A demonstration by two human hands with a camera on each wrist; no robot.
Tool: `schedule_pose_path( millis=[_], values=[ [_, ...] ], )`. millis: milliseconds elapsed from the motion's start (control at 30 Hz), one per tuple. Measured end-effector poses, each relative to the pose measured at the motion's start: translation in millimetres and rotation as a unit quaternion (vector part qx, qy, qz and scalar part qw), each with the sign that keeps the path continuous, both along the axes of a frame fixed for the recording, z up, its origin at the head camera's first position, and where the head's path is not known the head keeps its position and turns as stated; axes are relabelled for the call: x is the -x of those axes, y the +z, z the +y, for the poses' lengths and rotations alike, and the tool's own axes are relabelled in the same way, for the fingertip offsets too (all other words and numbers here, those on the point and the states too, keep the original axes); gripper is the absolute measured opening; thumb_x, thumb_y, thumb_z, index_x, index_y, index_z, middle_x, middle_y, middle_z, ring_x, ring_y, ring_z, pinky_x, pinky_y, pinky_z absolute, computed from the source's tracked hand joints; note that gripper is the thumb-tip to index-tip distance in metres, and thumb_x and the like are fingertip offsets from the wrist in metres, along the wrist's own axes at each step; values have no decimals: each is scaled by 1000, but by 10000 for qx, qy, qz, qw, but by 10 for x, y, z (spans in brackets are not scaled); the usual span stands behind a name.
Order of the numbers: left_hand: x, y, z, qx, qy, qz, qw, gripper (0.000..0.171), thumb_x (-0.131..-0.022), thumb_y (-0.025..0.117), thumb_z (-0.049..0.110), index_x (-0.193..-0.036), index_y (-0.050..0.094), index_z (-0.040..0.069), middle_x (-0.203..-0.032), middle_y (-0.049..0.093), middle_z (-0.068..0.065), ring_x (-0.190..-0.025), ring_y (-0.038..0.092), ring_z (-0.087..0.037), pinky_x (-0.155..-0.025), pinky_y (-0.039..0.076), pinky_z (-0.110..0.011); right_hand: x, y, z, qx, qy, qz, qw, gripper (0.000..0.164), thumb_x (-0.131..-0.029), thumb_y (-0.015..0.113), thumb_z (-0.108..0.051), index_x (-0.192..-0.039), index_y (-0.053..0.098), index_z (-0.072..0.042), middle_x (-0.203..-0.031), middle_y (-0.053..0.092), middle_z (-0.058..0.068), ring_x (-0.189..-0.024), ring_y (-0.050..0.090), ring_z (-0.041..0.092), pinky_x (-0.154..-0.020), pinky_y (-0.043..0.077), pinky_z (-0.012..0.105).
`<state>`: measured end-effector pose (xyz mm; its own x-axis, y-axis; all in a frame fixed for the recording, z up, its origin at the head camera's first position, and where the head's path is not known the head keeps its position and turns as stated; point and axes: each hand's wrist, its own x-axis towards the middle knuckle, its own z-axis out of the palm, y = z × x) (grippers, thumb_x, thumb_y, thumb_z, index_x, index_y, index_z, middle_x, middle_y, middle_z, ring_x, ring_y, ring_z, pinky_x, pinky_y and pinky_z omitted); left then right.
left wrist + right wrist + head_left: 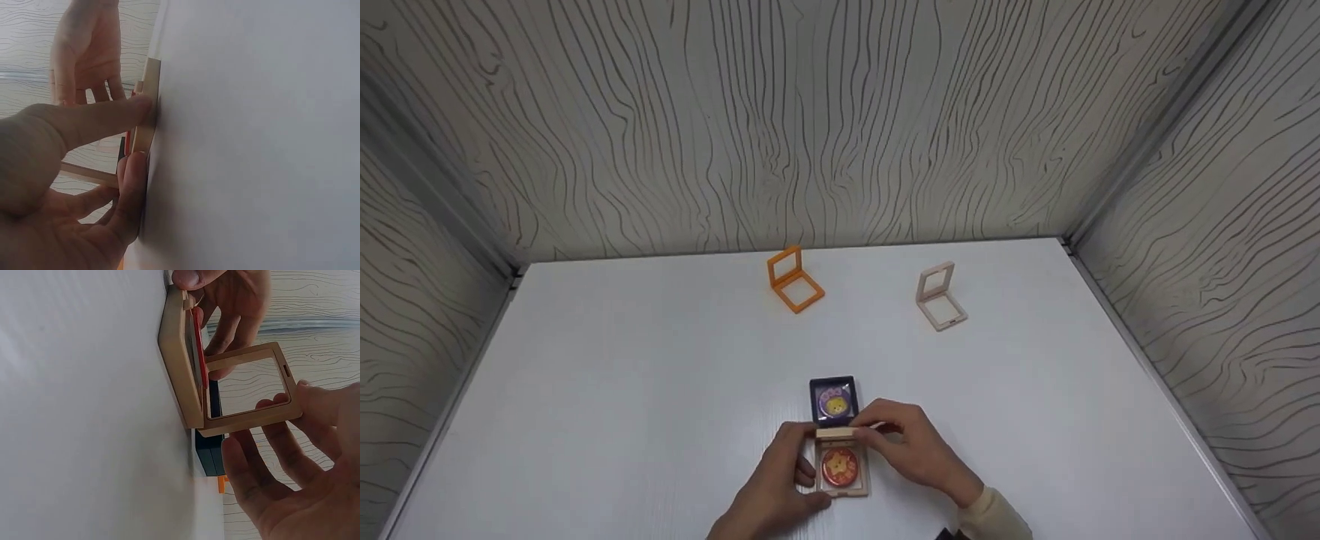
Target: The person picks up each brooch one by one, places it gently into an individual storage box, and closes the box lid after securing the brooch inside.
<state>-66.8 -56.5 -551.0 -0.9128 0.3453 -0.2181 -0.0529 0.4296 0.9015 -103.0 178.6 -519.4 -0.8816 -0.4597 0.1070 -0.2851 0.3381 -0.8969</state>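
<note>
A beige hinged display frame (851, 493) lies on the table before me, its lid (247, 422) standing up from the base. Inside the base is a round red badge (840, 467) with a yellow star figure. My left hand (776, 480) grips the base from the left, thumb at the near edge and fingers along the side and far end. At the lid's upper edge, my right hand (911, 446) pinches it between thumb and fingers. Just behind stands a closed dark blue frame (831, 380) holding a purple badge (834, 403) with a yellow figure.
Farther back on the white table (645, 375), an orange frame (811, 301) stands with its lid raised. Another pale beige frame (952, 323), also unfolded, is to its right. Wood-grain panels (780, 120) rise behind the table and at both sides.
</note>
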Motion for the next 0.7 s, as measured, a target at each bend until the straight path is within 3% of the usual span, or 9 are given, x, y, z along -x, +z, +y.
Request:
schedule_pose_path(
  millis=[233, 500, 700],
  values=[
    [34, 1, 19, 27, 77, 24, 10000, 82, -72, 88, 10, -141, 44, 21, -114, 47, 2, -92, 55, -15, -74, 52, -23, 56, -102, 54, -75, 335, 190, 9992, 12, -98, 65, -26, -104, 74, -21, -102, 70, -4, -95, 66, 13, -83, 57, 34],
    [5, 10, 27, -26, 272, -318, 9991, 85, -73, 87, 9, -144, 40, 19, -111, 51, 0, -92, 56, -18, -73, 52, -28, 39, -164, 70, -200, 806, 601, 9947, 8, -94, 71, -26, -99, 76, -22, -101, 71, -4, -97, 66, 10, -87, 55, 34],
    [5, 8, -13, -27, 163, -50, 9999, 85, -72, 88, 10, -144, 41, 16, -105, 54, -1, -91, 56, -17, -74, 52, -27, 8, -171, 51, -401, 949, 970, 9899, 9, -90, 75, -26, -95, 79, -21, -102, 70, -5, -101, 63, 11, -91, 52, 31]
  ],
)
